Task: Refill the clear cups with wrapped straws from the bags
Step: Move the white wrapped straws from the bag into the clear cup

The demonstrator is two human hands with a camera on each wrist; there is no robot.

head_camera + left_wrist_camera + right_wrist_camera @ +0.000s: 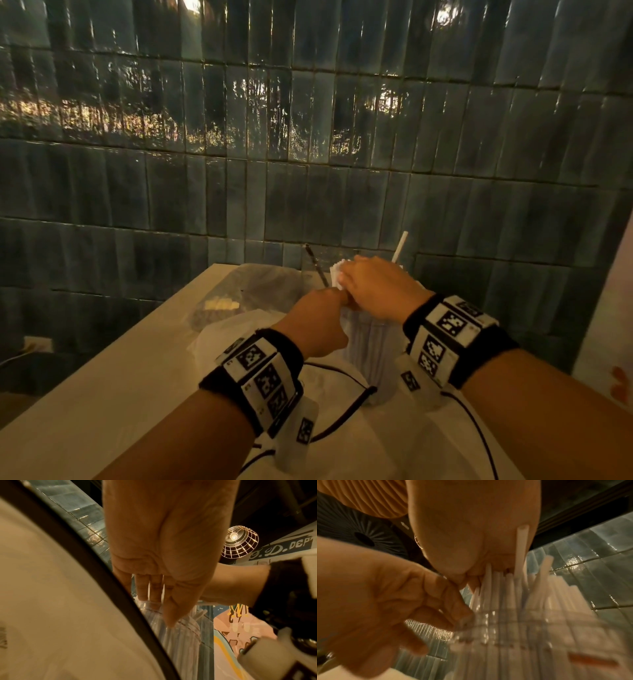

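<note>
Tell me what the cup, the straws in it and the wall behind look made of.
Cup: clear, glossy, ribbed, probably plastic; straws show through it.
Straws: white, matte; paper wrap or plastic, unclear.
Wall: glazed dark blue-green tile, apparently ceramic; it mirrors lights.

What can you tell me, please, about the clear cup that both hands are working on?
The clear cup stands upright on the pale table, near the tiled wall. It looks like thin, see-through plastic with ridges below its rim. It is packed with white wrapped straws standing on end, and one sticks up above the rest. The right hand rests on top of the straws; the left hand touches the cup near its rim. A crumpled plastic bag lies beside it.
</note>
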